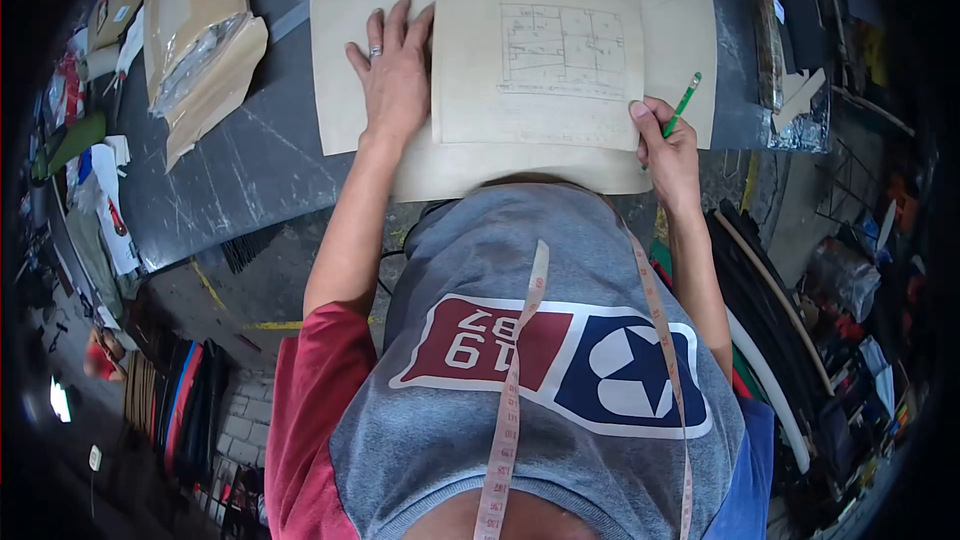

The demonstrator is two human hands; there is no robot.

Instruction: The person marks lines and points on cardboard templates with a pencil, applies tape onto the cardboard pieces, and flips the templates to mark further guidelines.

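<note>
Left hand point(395, 90) lying on big paper point(345, 10), fingers spread. Right hand point(671, 152) pinching green pencil point(686, 100), thumb touching drawn sheet point(540, 122) by counter's point(240, 175) near edge. Maybe steadying sheet; drawing would be needing tip on it.

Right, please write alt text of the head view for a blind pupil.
A right hand holds a green pencil at the edge of a paper sheet bearing a drawn diagram; the left hand rests on larger paper beneath it. A tape measure hangs over a grey shirt.
</note>
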